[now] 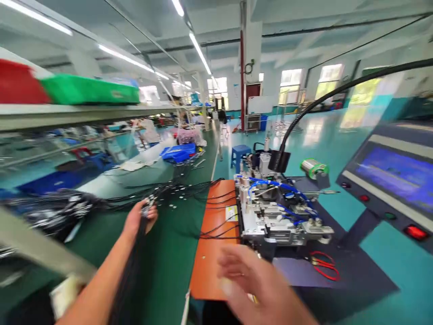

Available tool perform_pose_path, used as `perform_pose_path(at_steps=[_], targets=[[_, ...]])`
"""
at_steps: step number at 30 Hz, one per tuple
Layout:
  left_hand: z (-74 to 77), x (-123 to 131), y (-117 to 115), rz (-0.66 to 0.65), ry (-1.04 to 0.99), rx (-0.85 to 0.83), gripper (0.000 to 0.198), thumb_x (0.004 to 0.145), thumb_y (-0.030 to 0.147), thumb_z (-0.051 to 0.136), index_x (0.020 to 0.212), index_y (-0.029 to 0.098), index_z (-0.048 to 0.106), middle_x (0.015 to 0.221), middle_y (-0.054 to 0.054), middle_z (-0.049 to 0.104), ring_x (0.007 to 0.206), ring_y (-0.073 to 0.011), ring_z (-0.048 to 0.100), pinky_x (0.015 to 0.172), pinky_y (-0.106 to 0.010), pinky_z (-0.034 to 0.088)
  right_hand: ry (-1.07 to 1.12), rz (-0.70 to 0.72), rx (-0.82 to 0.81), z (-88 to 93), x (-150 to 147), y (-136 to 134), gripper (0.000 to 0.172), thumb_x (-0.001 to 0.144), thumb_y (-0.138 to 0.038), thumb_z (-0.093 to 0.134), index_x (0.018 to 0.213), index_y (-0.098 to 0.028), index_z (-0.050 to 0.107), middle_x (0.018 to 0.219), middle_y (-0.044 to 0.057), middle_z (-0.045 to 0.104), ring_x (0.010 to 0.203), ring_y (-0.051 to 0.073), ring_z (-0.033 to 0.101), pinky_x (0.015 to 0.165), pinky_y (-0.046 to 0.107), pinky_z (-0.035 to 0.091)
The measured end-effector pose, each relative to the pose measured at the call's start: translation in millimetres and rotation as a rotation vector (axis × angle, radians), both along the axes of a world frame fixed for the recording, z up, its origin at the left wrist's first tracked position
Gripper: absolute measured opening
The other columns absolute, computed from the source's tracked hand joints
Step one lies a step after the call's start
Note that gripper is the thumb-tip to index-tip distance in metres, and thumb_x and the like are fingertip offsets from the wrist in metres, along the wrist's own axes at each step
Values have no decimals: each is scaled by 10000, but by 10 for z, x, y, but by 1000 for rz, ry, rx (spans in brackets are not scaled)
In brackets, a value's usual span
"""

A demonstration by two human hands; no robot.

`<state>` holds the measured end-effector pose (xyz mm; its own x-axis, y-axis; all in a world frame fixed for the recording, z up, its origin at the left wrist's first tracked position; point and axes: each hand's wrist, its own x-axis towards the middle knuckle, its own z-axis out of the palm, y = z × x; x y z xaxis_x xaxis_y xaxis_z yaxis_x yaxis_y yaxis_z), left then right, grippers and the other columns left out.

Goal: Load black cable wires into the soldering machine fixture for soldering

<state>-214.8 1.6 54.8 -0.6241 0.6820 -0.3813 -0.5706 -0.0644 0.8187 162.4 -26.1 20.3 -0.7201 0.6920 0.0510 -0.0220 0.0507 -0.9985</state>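
Note:
My left hand (141, 216) is closed around a bundle of black cables (130, 271), which hangs down along my forearm. The bundle's ends, with small silvery tips, stick out above my fingers. My right hand (250, 282), blurred, hovers above the front of an orange board (211, 234); its half-curled fingers stand apart from the thumb, and nothing shows between them. Several thin black cables run across the board to a metal bench machine (270, 212) with blue air hoses. More loose black cables (169, 187) lie on the green bench top, beyond my left hand.
Red-handled scissors (324, 266) lie in front of the machine. A tilted control screen (399, 167) stands at the right, near a solder wire spool (314, 168). A black gooseneck (304, 108) arches above the machine. At the left, a shelf (84, 110) carries a green bin (91, 89).

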Motion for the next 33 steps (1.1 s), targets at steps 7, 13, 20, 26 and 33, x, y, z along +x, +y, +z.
perform_pose_path(at_steps=[7, 13, 20, 26, 33], targets=[[349, -15, 92, -49, -72, 179, 280, 967, 317, 593, 1179, 135, 592, 1097, -77, 635, 882, -174, 650, 739, -338, 581, 253, 224, -495, 75, -2058, -573, 817, 590, -522, 869, 1247, -187, 517, 1185, 80, 645, 1089, 236, 636, 961, 403, 497], [935, -118, 283, -107, -42, 290, 302, 972, 344, 583, 1193, 138, 589, 1110, -81, 639, 897, -179, 656, 757, -350, 583, 262, 167, -433, 194, -1972, -416, 357, 746, -334, 718, 977, -213, 474, 658, -100, 521, 449, 77, 519, 507, 253, 520], [465, 326, -185, -337, -42, 168, 386, 1012, 409, 452, 1044, 57, 607, 1096, -249, 673, 906, -306, 711, 731, -467, 611, 24, 191, -353, 42, -1094, -297, 206, 826, -190, 548, 1014, -213, 466, 627, -76, 548, 348, 81, 482, 340, 178, 385], [-335, 612, -712, -337, -109, 102, 255, 1000, 228, 463, 1031, 21, 609, 1153, -277, 660, 1039, -342, 691, 938, -507, 552, -561, 164, 114, -275, -604, -432, 234, 877, -185, 540, 1111, -186, 543, 763, 48, 664, 537, 161, 631, 510, 253, 463], [-564, 688, -978, -289, -167, 163, 300, 1022, 289, 425, 1079, 56, 605, 1150, -224, 667, 1004, -295, 692, 931, -488, 542, -445, -73, 738, -182, -1168, -19, 217, 917, -344, 611, 1054, -180, 647, 980, 93, 669, 923, 257, 651, 791, 342, 482]])
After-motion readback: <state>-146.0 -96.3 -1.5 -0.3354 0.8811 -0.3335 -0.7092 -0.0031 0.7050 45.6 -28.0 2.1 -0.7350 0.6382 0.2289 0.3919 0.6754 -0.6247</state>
